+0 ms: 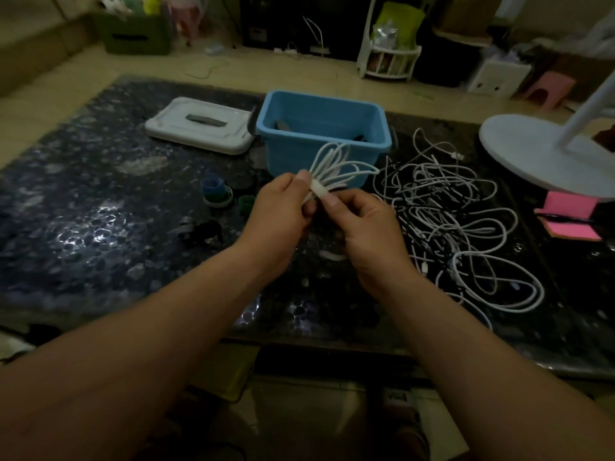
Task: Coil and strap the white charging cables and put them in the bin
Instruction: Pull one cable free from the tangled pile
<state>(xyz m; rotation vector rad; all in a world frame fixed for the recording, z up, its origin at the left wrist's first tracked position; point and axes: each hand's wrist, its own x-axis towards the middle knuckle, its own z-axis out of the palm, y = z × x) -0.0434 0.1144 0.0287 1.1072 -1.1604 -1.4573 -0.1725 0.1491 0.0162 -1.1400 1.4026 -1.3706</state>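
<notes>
Fanning out above the table (100,227), a coiled cable (336,168) is pinched at its strap (317,189) by both the left hand (283,221) and right hand (369,227), just before the blue bin (332,154). Loose cables (459,221) tangle to the right.

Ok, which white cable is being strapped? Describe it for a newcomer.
Find the open blue plastic bin on the dark speckled table. Just in front of it, the left hand and right hand pinch a fanned bundle of white cable loops at a pale strap. Unlike the loose white cable tangle to its right, it is gathered and held up.
</notes>
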